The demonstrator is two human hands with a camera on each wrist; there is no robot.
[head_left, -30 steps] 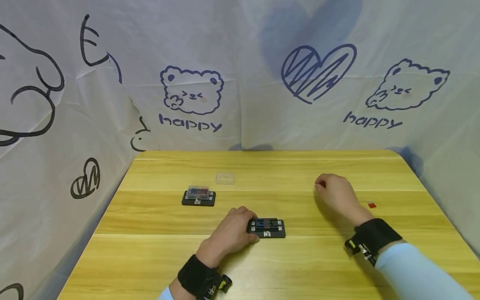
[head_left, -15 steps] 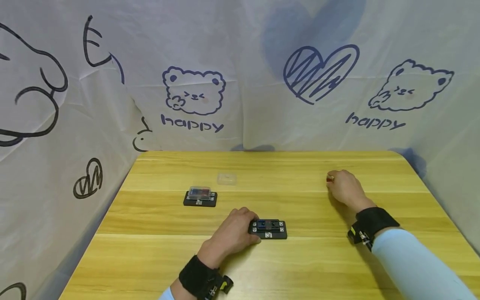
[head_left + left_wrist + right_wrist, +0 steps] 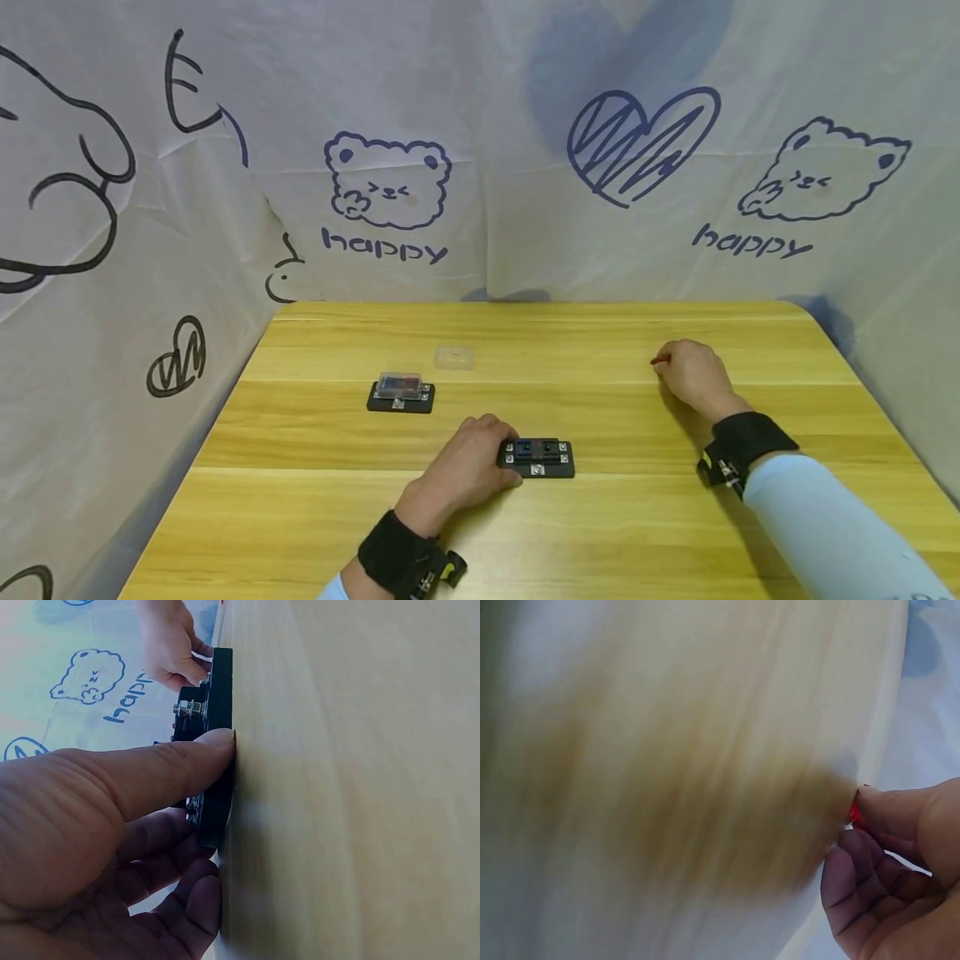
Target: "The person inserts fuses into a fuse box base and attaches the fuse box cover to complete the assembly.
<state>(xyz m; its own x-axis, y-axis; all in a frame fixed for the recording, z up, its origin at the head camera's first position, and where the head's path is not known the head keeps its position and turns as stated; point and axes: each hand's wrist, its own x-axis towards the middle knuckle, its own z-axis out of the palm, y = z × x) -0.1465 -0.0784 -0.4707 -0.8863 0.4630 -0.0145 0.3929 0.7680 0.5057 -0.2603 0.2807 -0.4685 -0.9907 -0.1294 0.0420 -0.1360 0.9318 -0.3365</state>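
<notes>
In the head view my left hand (image 3: 467, 468) grips the left end of a black fuse block (image 3: 536, 458) lying on the table. The left wrist view has the thumb on one long edge of the block (image 3: 219, 697) and the fingers around the far side. To the right, just above the tabletop, my right hand (image 3: 693, 375) pinches a small red piece, apparently a blade fuse (image 3: 854, 812), between thumb and fingertips. Most of it is hidden by the fingers. A second fuse block (image 3: 400, 404), with a clear cover over blue and red fuses, sits farther back left.
Behind the covered block a loose clear plastic cover (image 3: 454, 358) lies on the wooden table (image 3: 600, 533). White cloth (image 3: 510, 225) with drawings hangs behind the table and at its sides.
My right hand has shifted slightly right and back, and a red piece now shows in its fingertips. The red piece seen beside the wrist is out of sight. My left hand keeps its grip.
</notes>
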